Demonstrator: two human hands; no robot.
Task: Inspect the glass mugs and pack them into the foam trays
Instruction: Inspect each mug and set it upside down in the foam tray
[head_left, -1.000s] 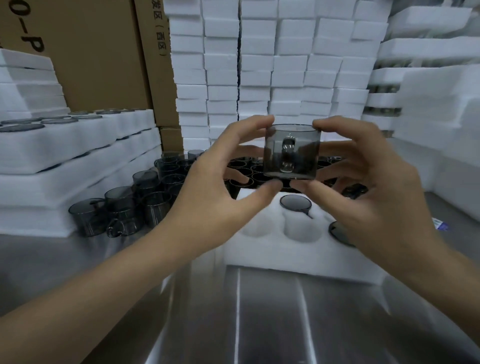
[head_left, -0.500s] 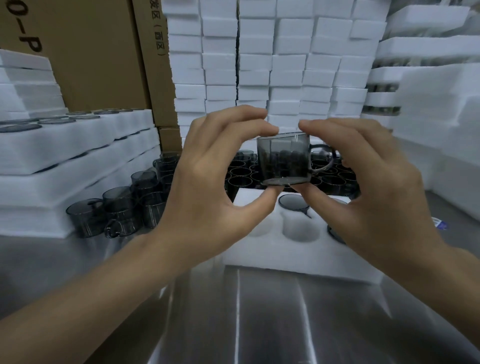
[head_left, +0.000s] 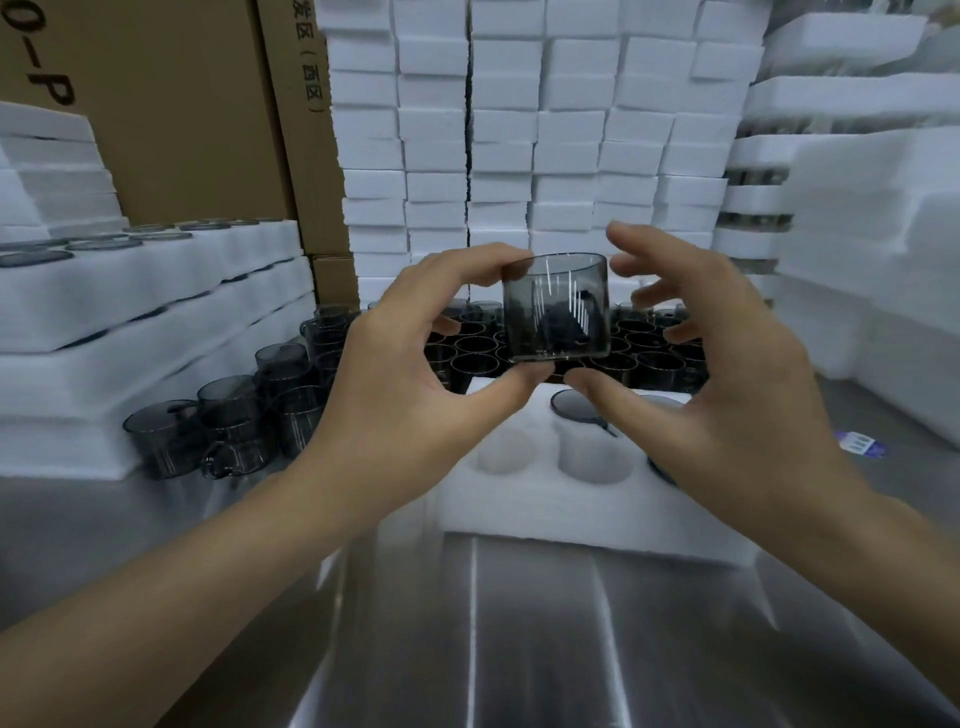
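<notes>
A smoky grey glass mug (head_left: 556, 306) is held up at the centre of the view, upright, its handle hidden. My left hand (head_left: 410, 384) pinches it, fingers on the rim's left side and thumb under the base. My right hand (head_left: 727, 384) is beside it with fingers spread clear of the glass; its thumb tip lies just under the base. Below sits a white foam tray (head_left: 519, 514) with round pockets. One packed mug (head_left: 571, 405) sits in a back pocket, and two front pockets stand empty.
Many loose mugs (head_left: 467, 358) stand behind the tray, with more on the left (head_left: 223, 431). Filled foam trays (head_left: 130, 312) are stacked at left. Foam blocks (head_left: 519, 130) and cardboard boxes (head_left: 182, 104) form the back wall. A blue label (head_left: 857, 444) lies on the steel table (head_left: 519, 649).
The mug has turned in my fingers, so its handle no longer shows on the right. My right fingers have lifted off the rim and spread apart.
</notes>
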